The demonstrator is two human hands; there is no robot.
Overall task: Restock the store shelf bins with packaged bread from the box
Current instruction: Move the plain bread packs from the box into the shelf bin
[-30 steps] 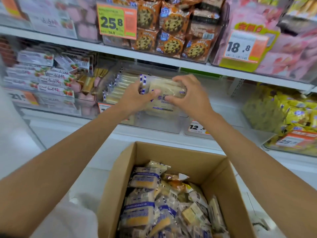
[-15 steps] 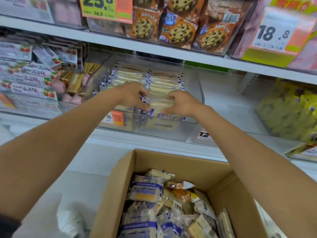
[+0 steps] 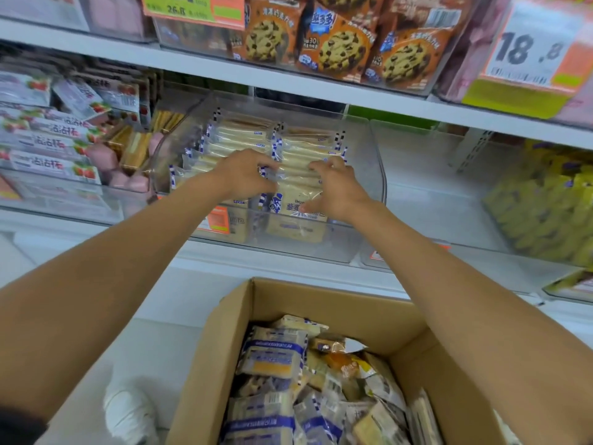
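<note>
A clear plastic shelf bin (image 3: 369, 194) on the middle shelf holds two rows of pale bread packets (image 3: 240, 136) with blue-and-white edges, standing upright. Both my hands reach into it. My right hand (image 3: 340, 191) grips the front packet (image 3: 295, 200) of the right row, fingers over its top and thumb on its face. My left hand (image 3: 240, 171) curls its fingers on that packet's left edge. Below, an open cardboard box (image 3: 321, 303) is full of loose bread packets (image 3: 272, 354).
Left of the bin lie strawberry-labelled packets (image 3: 57, 146) and pink blocks. An empty-looking clear bin (image 3: 433, 207) and yellow packets (image 3: 545, 203) sit to the right. Cookie bags (image 3: 337, 49) and a price tag (image 3: 529, 53) fill the shelf above. A white shoe (image 3: 128, 412) is on the floor.
Both hands carried one bread packet from above the bin down into its front right row. The view has moved closer to the shelf.
</note>
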